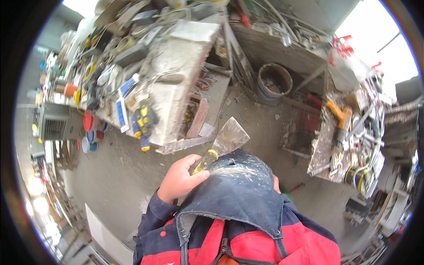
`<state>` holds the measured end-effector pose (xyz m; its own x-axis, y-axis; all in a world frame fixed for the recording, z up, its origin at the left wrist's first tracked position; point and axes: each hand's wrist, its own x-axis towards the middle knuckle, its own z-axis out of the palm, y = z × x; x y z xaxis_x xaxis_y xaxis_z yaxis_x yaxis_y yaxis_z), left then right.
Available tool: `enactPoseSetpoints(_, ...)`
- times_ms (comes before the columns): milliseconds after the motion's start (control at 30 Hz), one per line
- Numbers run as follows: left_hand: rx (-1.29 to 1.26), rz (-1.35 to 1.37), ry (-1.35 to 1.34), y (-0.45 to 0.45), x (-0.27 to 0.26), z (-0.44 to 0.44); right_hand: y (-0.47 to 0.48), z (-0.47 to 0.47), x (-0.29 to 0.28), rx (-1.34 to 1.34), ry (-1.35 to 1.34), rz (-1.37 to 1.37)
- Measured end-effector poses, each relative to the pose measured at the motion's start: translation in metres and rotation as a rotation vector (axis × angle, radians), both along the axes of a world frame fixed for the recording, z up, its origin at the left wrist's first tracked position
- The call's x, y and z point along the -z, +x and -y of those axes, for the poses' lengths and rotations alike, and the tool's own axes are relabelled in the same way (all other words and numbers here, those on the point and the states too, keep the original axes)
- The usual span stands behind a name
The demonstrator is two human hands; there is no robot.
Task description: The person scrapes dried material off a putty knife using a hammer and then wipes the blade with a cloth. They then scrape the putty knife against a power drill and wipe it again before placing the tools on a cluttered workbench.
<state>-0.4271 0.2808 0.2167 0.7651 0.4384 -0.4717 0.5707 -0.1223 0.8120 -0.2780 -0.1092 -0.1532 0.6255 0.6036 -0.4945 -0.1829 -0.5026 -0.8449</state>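
Observation:
My left hand (pixel 181 179) grips the dark, yellow-marked handle of a wide putty knife (pixel 231 135). Its stained metal blade points up and to the right, away from my body. A dark work apron (pixel 232 195), smeared with whitish residue, bulges out before me over a red and navy jacket (pixel 258 245). Only a sliver of my right hand (pixel 276 184) shows beside the apron's right edge; the rest is hidden, and what it holds is not visible. A blurred green thing (pixel 285 194) lies close by that hand.
A dusty workbench (pixel 172 96) ahead on the left bears gloves (pixel 143 121), tubes and clutter. A grimy bucket (pixel 274 84) stands on the floor ahead. An orange cordless drill (pixel 340 121) and a tape roll (pixel 356 177) lie on the right-hand bench. Small tubs (pixel 88 132) stand left.

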Motion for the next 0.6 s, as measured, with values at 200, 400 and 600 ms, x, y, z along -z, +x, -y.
enactPoseSetpoints(200, 0.166, -0.152, -0.01, 0.05, 0.05, 0.034, 0.048, -0.015, -0.025, 0.158, 0.088, -0.2)
enactPoseSetpoints(400, 0.352, -0.322, 0.039, 0.057, 0.048, 0.049, 0.063, -0.049, -0.097, 0.074, 0.308, -0.407)
enactPoseSetpoints(600, 0.48, -0.359, 0.214, 0.05, 0.062, 0.061, 0.071, -0.124, -0.176, -0.045, 0.467, -0.491)
